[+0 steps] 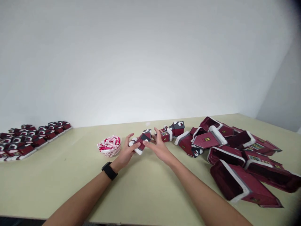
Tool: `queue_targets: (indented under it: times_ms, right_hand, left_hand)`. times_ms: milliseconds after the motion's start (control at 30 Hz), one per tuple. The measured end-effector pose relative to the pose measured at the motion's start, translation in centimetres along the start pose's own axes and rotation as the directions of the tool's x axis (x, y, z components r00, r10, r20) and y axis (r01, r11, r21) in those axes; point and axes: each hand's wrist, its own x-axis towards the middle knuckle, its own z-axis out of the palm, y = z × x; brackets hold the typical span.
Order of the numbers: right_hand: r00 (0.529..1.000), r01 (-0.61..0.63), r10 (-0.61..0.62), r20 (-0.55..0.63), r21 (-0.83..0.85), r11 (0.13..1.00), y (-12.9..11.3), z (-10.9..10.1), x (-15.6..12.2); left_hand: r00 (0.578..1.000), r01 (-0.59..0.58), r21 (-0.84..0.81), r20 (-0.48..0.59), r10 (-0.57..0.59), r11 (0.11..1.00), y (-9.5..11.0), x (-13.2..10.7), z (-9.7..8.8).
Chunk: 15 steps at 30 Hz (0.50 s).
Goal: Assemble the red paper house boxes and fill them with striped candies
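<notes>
On my head feed I have the left hand [125, 153] and the right hand [161, 149] both holding one small red house [142, 140], tilted between them; a black watch [109, 171] circles the left wrist; just left of that hand I see a red-and-white patterned basket [110, 152] on the pale table [131, 197]; two more small houses [176, 129] sit just beyond the right hand; far left I have rows of white-trimmed houses [31, 140]; on the right lies a jumbled pile of larger red houses [225, 154], several showing dark, hollow insides.
</notes>
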Motion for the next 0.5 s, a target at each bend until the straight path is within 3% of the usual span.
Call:
queue_targets:
  times_ms: [100,167,200,267,333,367,400,500]
  right_hand:
    - [0.999,0.019,-0.019,-0.027,0.019,1.000,-0.4,0.1,-0.3]
    - [0.992,0.041,-0.042,-0.120,-0.016,0.999,-0.4,0.0,-0.2]
    - [0.984,0.059,-0.066,-0.164,-0.052,0.997,-0.3,-0.1,0.0]
    - [0.966,0.106,-0.138,-0.221,-0.151,0.983,0.1,-0.2,0.3]
    - [0.953,0.137,-0.191,-0.234,-0.230,0.963,0.6,-0.2,0.6]
    - [0.950,0.145,-0.206,-0.233,-0.252,0.957,0.8,-0.3,0.7]
    - [0.949,0.147,-0.212,-0.235,-0.264,0.953,1.0,-0.3,0.7]
    - [0.946,0.151,-0.219,-0.239,-0.274,0.950,1.2,-0.3,0.7]
  left_hand:
    - [0.997,-0.033,0.023,0.069,0.031,0.999,-0.1,-0.3,0.6]
    - [0.981,-0.191,0.151,-0.004,0.194,0.970,0.7,-0.3,0.4]
    - [0.948,-0.290,0.267,-0.049,0.314,0.919,1.4,-0.3,0.0]
    - [0.833,-0.409,0.568,-0.087,0.546,0.714,3.1,0.0,-1.7]
    - [0.745,-0.324,0.830,-0.073,0.663,0.455,4.8,0.5,-4.2]
    - [0.739,-0.221,0.906,-0.087,0.668,0.362,5.5,0.7,-5.7]
    - [0.752,-0.110,0.949,-0.115,0.649,0.296,6.0,1.0,-7.2]
    - [0.862,0.167,0.974,-0.221,0.456,0.155,6.5,1.4,-11.0]
